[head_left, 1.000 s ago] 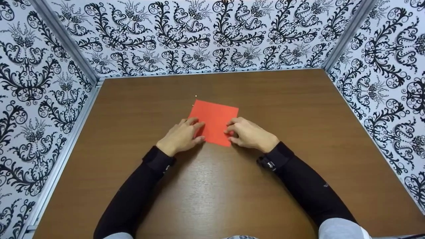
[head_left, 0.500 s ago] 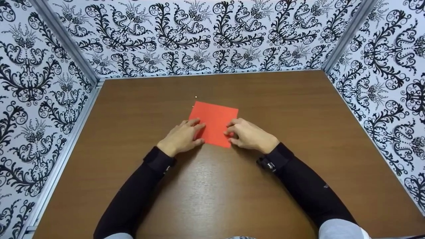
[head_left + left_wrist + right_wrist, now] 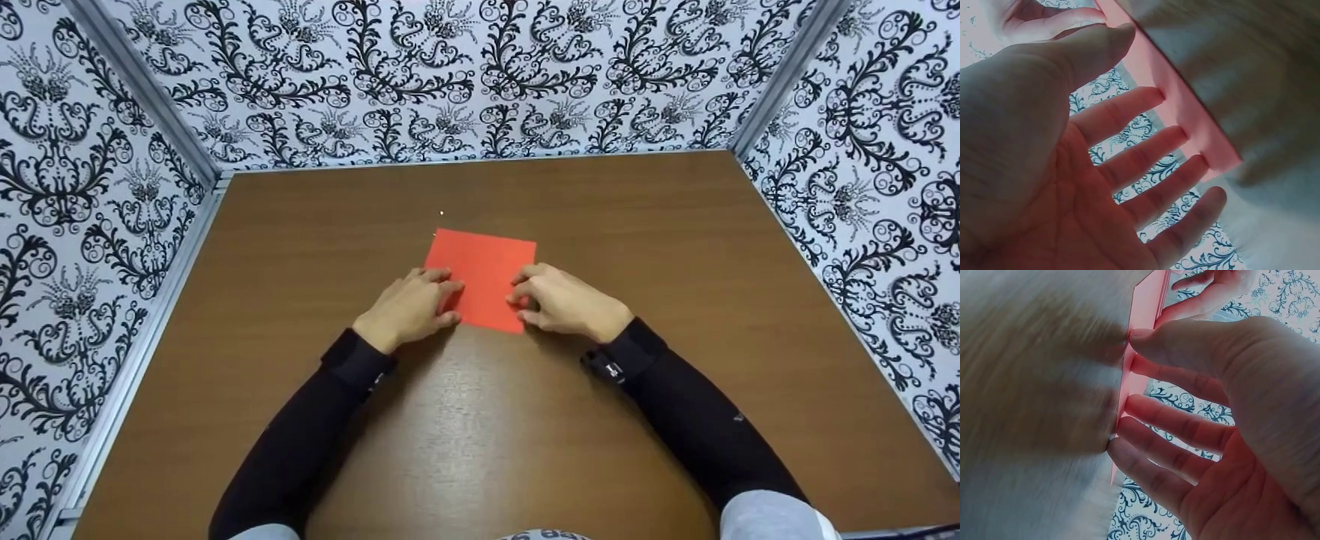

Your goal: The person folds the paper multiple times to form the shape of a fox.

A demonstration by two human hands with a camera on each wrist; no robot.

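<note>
An orange-red square sheet of paper [image 3: 491, 277] lies flat on the wooden table, turned slightly askew. My left hand [image 3: 409, 306] rests at its left side, fingertips on the paper and thumb at the near-left corner. In the left wrist view the fingers of that hand [image 3: 1089, 163] are spread and fairly straight, touching the sheet [image 3: 1202, 126]. On the opposite side, my right hand [image 3: 566, 304] sets gently bent fingertips on the right edge. The right wrist view shows this hand's [image 3: 1202, 410] thumb and fingers lined up along the paper [image 3: 1148, 298].
The brown table [image 3: 465, 435] spreads around the sheet. Two tiny bright specks lie just beyond the paper's far-left corner. Walls with black-and-white scroll patterns [image 3: 480, 82] and grey metal posts [image 3: 142, 90] enclose the left, back and right sides.
The sheet has turned very slightly, its far-left corner coming a little nearer to me. Both hands stay almost where they were.
</note>
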